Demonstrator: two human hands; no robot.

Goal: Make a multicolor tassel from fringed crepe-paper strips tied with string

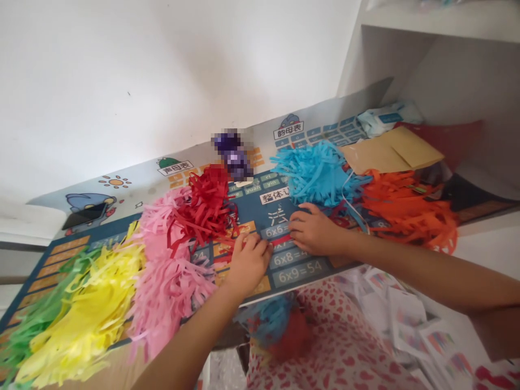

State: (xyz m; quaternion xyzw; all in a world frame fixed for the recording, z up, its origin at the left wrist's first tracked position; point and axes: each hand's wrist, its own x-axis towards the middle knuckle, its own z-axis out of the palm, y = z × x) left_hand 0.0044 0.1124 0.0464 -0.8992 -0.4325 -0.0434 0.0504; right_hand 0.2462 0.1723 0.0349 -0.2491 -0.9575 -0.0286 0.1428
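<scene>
Lot nearest the camera: heart-print cloth [337, 346] across the lap, with a blue-and-red paper tassel [278, 327] against it, and loose printed sheets [406, 317] to the right. Left hand [247, 265]: curled, fingertips down on the mat, apart from the right hand [314, 230], which is also curled and lies nearby, fingers turned toward it. A thin red strip [282, 239] lies between them; whether either hand pinches it cannot be told. Beneath both, a printed multiplication mat [298, 272], thin and flat, its long axis running from lower left to upper right. Along it, shredded paper tassels: pink [166, 292], red [207, 203], yellow [85, 309], green [40, 317], blue [317, 173], orange [406, 211]. All appear light, soft and easily tangled; best taken by the bunched core, not the fringe. Strands splay outward in all directions, the yellow and pink trailing toward the lower left. Farther off: a pixelated purple object [233, 154], a kraft envelope [392, 151], a tissue packet [385, 120], a white shelf [406, 59] and a white wall [122, 92].
</scene>
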